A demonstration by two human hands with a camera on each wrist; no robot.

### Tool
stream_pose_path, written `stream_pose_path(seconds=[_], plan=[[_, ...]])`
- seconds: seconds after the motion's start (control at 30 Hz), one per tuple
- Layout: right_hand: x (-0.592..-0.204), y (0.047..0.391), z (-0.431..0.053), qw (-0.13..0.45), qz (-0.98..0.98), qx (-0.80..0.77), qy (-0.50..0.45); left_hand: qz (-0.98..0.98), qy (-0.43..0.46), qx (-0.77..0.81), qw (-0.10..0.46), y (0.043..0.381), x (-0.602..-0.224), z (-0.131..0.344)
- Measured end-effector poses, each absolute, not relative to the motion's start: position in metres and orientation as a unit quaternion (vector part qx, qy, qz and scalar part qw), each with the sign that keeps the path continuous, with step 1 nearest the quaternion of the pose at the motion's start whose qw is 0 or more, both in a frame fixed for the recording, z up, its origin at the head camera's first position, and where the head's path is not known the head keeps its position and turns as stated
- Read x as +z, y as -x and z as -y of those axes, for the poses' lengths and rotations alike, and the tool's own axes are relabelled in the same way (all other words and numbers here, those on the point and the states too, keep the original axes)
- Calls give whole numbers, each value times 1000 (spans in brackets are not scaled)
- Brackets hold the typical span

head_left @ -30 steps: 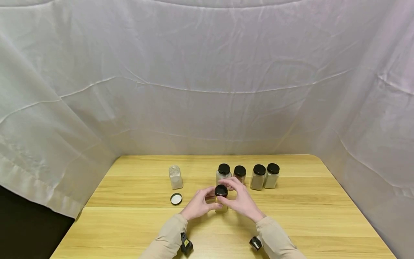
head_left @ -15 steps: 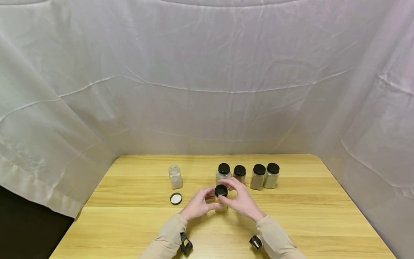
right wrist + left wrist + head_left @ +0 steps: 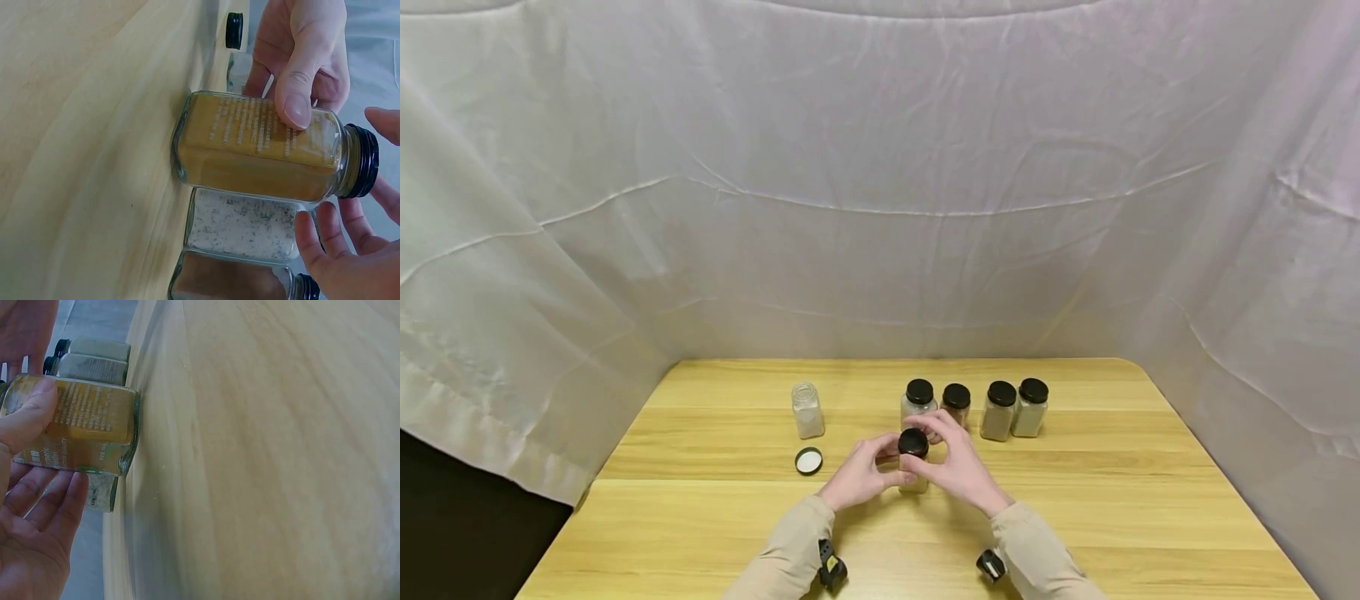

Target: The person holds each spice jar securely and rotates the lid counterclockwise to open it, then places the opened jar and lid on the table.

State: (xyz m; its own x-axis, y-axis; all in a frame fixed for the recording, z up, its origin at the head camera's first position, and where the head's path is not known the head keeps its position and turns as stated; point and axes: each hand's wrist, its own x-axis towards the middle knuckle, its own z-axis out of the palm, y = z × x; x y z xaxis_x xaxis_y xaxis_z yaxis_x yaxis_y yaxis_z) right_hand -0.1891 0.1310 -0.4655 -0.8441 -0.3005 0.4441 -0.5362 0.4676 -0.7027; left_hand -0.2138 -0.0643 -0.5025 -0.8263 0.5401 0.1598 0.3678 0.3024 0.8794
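A glass jar of turmeric powder (image 3: 250,147) stands upright on the table, its black screw lid (image 3: 913,442) on the neck. My left hand (image 3: 863,477) grips the jar body from the left, thumb on the front face and fingers behind. In the left wrist view that thumb (image 3: 34,412) lies across the printed label. My right hand (image 3: 955,462) curls its thumb and fingers round the lid. In the right wrist view the fingers (image 3: 337,240) of my right hand reach below the lid; exact thumb contact is hard to tell there.
An uncapped glass jar (image 3: 807,412) with pale contents stands back left. A black lid (image 3: 808,461) lies before it, white inside up. Behind my hands are a jar of speckled white grains (image 3: 240,225) and a brown-filled jar (image 3: 231,275). Two capped jars (image 3: 997,412) stand further right.
My right thumb shifts slightly at the lid, a little right and then back left. The left hand and the turmeric jar hold their place.
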Motion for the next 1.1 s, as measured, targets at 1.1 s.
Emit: stream_pose_path(seconds=[1.1], plan=[[-470, 188, -133, 142, 841, 452, -262, -810, -282, 508, 79, 215, -504, 65]])
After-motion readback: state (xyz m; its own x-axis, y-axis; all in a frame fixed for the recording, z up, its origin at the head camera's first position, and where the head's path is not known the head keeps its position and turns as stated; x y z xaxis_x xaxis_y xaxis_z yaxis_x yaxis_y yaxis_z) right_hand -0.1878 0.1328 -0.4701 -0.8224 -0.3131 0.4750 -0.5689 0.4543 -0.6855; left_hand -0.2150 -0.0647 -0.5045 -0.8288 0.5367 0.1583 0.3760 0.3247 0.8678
